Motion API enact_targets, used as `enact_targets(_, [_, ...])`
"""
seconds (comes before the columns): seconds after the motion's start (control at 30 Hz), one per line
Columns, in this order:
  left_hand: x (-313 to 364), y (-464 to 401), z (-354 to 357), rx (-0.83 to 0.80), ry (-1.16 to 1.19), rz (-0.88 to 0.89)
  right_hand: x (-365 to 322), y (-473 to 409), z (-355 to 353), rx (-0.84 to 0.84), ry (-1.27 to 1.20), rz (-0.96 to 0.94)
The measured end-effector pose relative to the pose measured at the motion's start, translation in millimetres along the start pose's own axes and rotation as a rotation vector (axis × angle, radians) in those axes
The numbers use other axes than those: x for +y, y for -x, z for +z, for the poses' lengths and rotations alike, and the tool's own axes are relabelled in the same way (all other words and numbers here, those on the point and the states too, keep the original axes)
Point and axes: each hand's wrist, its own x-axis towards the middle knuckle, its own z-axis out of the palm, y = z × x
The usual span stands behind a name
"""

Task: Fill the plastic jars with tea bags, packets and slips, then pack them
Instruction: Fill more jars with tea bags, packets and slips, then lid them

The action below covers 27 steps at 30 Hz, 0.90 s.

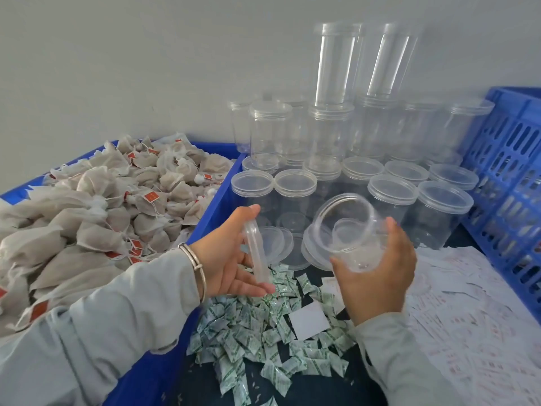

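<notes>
My right hand (pixel 380 276) grips an open clear plastic jar (pixel 349 230), tilted with its mouth toward me and nothing visible inside. My left hand (pixel 231 259) holds the jar's clear lid (pixel 257 253) on edge between thumb and fingers. Below both hands lies a heap of small green-and-white packets (pixel 263 332) on the dark table. White printed slips (pixel 468 312) spread out at the right. Tea bags (pixel 96 215) with red tags fill a blue tray (pixel 216 206) at the left.
Several capped clear jars (pixel 392 191) stand behind my hands, some stacked up against the grey wall (pixel 146 68). Loose lids (pixel 281 241) lie between them and the packets. A blue slotted crate (pixel 509 186) stands at the right.
</notes>
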Motion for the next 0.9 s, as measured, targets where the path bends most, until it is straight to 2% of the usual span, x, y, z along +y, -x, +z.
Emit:
enact_targets(0.1, [2, -5, 0, 0.088, 0.043, 0.047, 4, -6, -9, -0.007, -0.196, 0.046])
enact_targets(0.23, [4, -8, -2, 0.153, 0.127, 0.077, -14, 15, -10, -0.293, -0.584, -0.014])
enact_targets(0.37, [4, -7, -6, 0.1, 0.246, 0.106, -29, 36, -6, -0.64, -0.669, -0.172])
enact_targets(0.47, [4, -7, -7, 0.062, 0.274, 0.115, -33, 42, -6, -0.786, -0.66, -0.234])
enact_targets(0.6, [2, -7, -6, -0.068, 0.265, 0.117, -30, 43, -8, -0.826, -0.593, -0.318])
enact_targets(0.8, [0, -9, -3, 0.012, 0.168, 0.094, -26, 42, -5, -0.755, -0.518, -0.273])
enact_targets(0.9, [0, -8, -2, 0.065, 0.103, 0.142, -24, 38, -3, -0.663, -0.513, -0.116])
